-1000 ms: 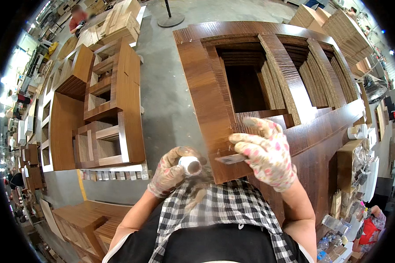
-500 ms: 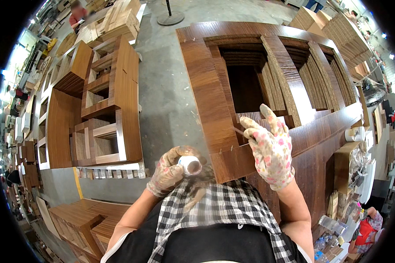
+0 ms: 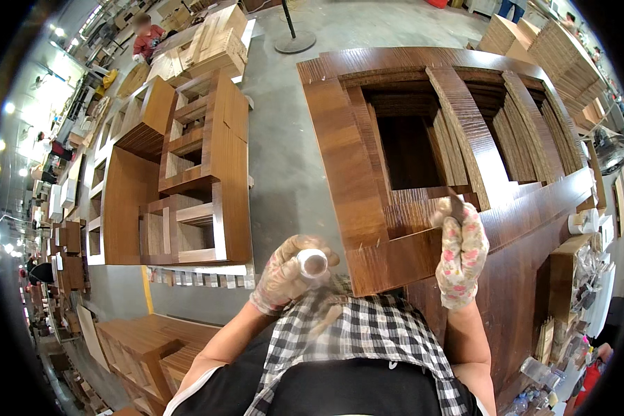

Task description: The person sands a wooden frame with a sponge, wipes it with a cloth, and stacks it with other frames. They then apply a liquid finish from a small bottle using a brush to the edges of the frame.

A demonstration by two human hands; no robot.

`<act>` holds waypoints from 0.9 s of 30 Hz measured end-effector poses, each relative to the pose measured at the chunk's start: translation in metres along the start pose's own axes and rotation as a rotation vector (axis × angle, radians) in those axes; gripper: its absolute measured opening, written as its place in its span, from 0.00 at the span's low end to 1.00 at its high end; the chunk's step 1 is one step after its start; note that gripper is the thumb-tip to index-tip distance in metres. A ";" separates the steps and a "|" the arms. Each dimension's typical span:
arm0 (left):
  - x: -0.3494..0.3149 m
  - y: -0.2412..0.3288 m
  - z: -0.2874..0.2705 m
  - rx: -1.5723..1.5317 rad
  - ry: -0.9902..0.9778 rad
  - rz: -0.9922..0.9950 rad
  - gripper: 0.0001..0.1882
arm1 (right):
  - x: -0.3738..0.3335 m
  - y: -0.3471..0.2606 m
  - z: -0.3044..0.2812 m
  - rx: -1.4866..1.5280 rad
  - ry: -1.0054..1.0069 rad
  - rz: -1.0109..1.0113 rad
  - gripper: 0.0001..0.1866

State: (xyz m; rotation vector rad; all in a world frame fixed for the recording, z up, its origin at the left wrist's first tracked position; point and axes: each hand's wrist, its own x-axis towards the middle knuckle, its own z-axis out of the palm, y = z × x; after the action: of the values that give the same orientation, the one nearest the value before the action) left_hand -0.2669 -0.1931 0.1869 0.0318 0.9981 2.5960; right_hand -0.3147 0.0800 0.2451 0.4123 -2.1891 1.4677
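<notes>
My left hand [image 3: 284, 277], in a stained, flower-patterned glove, is closed around a small white round container [image 3: 313, 263] with a brownish inside. It is held in front of my checked apron, left of the frame's near corner. My right hand [image 3: 460, 260], gloved in the same pattern, is over the near rail of a dark brown wooden frame [image 3: 402, 265]. Its fingers are drawn together, with a thin dark piece [image 3: 456, 206] at their tips; its kind cannot be made out. The frame has several openings and lies on a stack of similar frames.
Brown slatted wooden frames [image 3: 232, 159] stand on a pallet to the left, across a strip of concrete floor [image 3: 277, 139]. More brown furniture [image 3: 152, 340] is at lower left. A cardboard box [image 3: 568, 277] and plastic bottles are at right. A fan [image 3: 610, 149] stands beyond; a person in red is far left.
My right hand has drawn back from the frame's opening toward the near rail, and its spread fingers have come together. My left hand still holds the container. The whole view has shifted slightly.
</notes>
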 end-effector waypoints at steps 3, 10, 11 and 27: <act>0.002 -0.001 0.003 0.037 -0.003 0.013 0.23 | -0.012 0.006 -0.001 0.159 0.091 0.061 0.12; 0.002 0.002 0.004 0.042 0.014 0.000 0.22 | -0.021 0.010 -0.002 0.212 0.075 0.086 0.16; 0.002 0.005 0.004 0.045 0.014 0.002 0.22 | -0.022 0.007 -0.002 0.204 0.078 0.122 0.16; 0.101 0.103 -0.094 -0.050 -0.265 -0.293 0.20 | -0.010 -0.099 0.078 0.052 0.837 0.184 0.22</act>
State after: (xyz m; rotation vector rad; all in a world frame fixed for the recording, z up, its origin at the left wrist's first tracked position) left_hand -0.4085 -0.2900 0.1728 0.1964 0.7779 2.2767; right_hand -0.2740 -0.0300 0.2923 -0.3544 -1.5329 1.4312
